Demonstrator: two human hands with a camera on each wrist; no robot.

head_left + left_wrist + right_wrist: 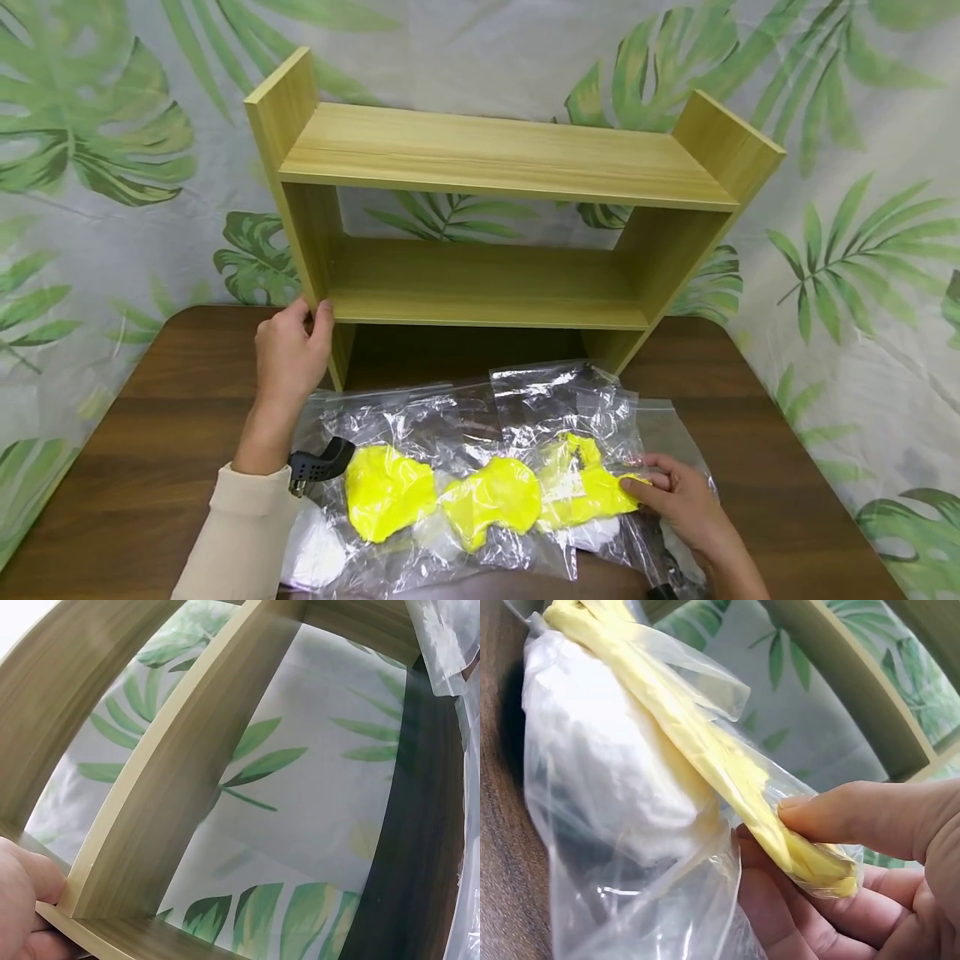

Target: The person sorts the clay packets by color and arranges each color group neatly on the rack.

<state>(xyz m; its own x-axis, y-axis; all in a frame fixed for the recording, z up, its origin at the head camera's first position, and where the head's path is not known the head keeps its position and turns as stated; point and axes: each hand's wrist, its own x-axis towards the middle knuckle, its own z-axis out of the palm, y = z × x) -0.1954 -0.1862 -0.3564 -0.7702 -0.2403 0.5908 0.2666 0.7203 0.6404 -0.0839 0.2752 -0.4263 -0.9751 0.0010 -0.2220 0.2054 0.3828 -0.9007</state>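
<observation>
My left hand (pixel 288 354) grips the front edge of the left side panel of a small wooden shelf (pixel 487 154), at the level of its middle board. The left wrist view shows the fingers at the corner where that board (pixel 161 776) meets the panel. With thumb and fingers, my right hand (pixel 686 500) pinches the edge of a clear plastic bag holding a flattened yellow dough-like mass (pixel 596 492). Up close in the right wrist view, the yellow mass (pixel 735 787) is bent between thumb and fingers, beside a white lump (pixel 607 735) in clear plastic.
Two more yellow masses, one on the left (pixel 386 492) and one in the middle (pixel 495 496), lie in overlapping clear bags before the shelf. A white lump (pixel 315 550) sits at the front left. Behind the brown table (pixel 180 433) hangs a leaf-patterned cloth (pixel 862 275).
</observation>
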